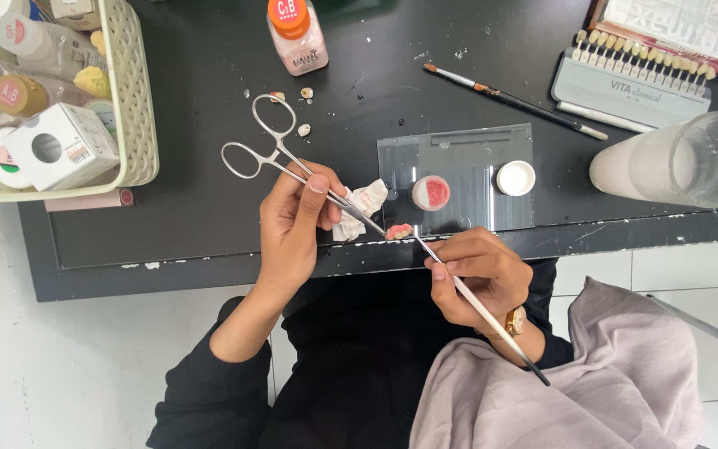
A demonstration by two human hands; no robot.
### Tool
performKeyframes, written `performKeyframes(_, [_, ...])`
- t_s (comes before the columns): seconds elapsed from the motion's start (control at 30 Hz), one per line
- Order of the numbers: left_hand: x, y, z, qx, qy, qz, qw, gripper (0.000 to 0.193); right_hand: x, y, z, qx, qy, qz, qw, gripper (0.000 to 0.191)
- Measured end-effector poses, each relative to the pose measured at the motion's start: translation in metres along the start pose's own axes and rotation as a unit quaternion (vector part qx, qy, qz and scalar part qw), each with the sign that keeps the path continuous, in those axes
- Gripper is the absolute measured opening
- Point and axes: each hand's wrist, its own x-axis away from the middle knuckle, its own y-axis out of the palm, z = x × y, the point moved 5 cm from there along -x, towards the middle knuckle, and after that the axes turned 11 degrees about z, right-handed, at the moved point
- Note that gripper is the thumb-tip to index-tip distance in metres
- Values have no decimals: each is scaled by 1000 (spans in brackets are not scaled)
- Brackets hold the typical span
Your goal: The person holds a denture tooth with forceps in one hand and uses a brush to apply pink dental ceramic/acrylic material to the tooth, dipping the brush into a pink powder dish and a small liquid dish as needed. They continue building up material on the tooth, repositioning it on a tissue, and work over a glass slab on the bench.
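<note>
**Listener:** What do you have in front of you?

**Operator:** I am looking straight down from the head camera at a black table [209, 224]. My left hand [292, 224] is closed around the shanks of a pair of steel forceps [292, 166], thumb on top, with the finger rings pointing away from me and left unused. The forceps' tips grip a small pink and white dental piece [399, 231], held just above the near edge of the table.

**Listener:** And the other hand?

**Operator:** My right hand [484, 278] pinches a thin brush [475, 303] like a pen. Its tip touches the dental piece, and its dark handle runs back over my wrist, past a gold watch [514, 320].

**Listener:** What lies near them?

**Operator:** A crumpled white tissue [363, 204] sits under the forceps, beside my left fingers. Just beyond the piece is a grey mixing slab [467, 154] carrying a small pot of pink paste [431, 192] and a white lid [515, 178]. Farther off, a second brush [513, 101] lies on the table, a tooth shade guide [633, 71] rests at the far right, and a clear cup [683, 160] lies on its side near it. A cream basket [136, 100] of bottles and boxes stands at the far left, with an orange-capped bottle [297, 33] near it.
</note>
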Motion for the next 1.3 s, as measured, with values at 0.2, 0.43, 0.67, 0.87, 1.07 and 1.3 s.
performKeyframes(0.2, [0, 0, -2, 7, 1, -3, 1000, 30, 0, 1, 1, 0, -5, -4, 1000, 20])
performKeyframes(0.43, [0, -1, -3, 6, 1, -5, 1000, 30, 0, 0, 0, -5, 3, -1, 1000, 19])
performKeyframes(0.67, [0, 0, -1, 7, 0, -4, 1000, 31, 0, 0, -1, 4, 2, -4, 1000, 19])
performKeyframes(0.87, [0, -1, -2, 6, 5, -3, 1000, 31, -1, 0, -1, -1, 4, -6, 1000, 20])
performKeyframes(1.07, [1, -1, -2, 0, 3, -1, 1000, 31, 4, -3, 2, -11, 2, 8, 1000, 19])
performKeyframes(1.3, [1, -1, -2, 3, 2, -1, 1000, 31, 6, -6, 4, -44, 40, 3, 998, 23])
